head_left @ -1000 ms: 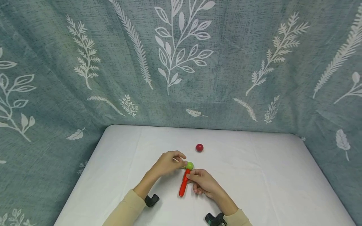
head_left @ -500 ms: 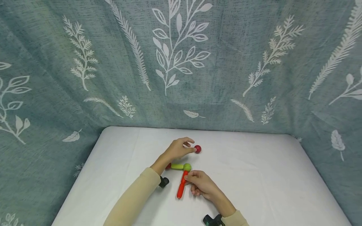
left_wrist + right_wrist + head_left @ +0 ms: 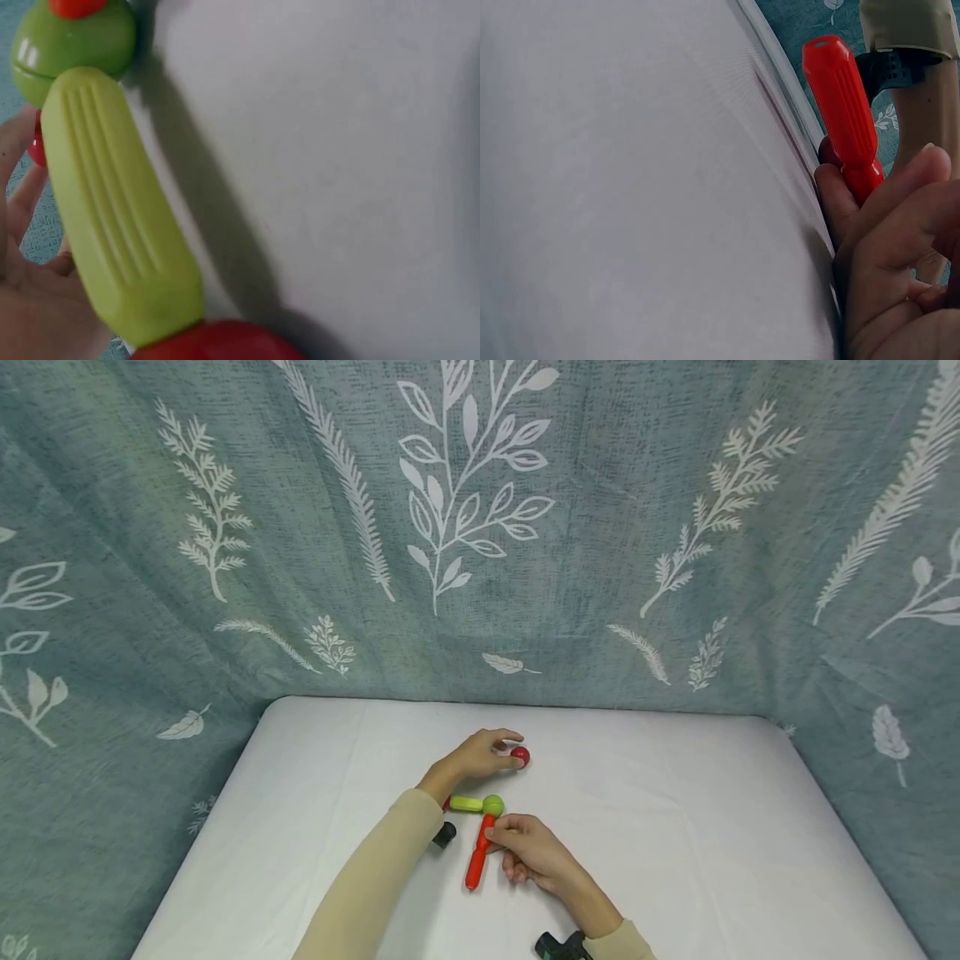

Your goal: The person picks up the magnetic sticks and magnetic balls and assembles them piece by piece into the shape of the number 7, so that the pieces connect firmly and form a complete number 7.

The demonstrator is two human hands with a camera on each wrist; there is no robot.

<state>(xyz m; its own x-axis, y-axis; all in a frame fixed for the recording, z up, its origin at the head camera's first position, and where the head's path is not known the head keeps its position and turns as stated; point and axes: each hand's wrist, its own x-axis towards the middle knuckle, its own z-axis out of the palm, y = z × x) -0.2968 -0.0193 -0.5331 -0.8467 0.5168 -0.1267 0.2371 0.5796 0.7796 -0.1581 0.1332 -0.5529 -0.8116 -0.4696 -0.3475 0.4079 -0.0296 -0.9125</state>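
In the head view my left hand (image 3: 480, 755) reaches to the far side, thumb and fingers around a glossy red ball (image 3: 520, 757). My right hand (image 3: 534, 848) pinches a red plastic rod (image 3: 476, 858) near its upper part. The rod's far end meets a green ball (image 3: 492, 806), from which a lime-green rod (image 3: 467, 804) runs left to a second red ball, mostly hidden behind my left wrist. Ridges show along the lime-green rod (image 3: 120, 210) in the left wrist view, the second red ball (image 3: 225, 343) at its lower end. The right wrist view shows the red rod's free end.
A white cloth (image 3: 675, 843) covers the table. Behind it hangs a blue-green curtain (image 3: 600, 568) with white leaf prints. Black wrist cameras (image 3: 558, 946) are strapped to both wrists, and my left forearm stretches across the near side.
My left hand has left the green ball and moved away to the farther red ball, closing its fingers around it. The lime-green rod came into view. My right hand keeps its pinch.
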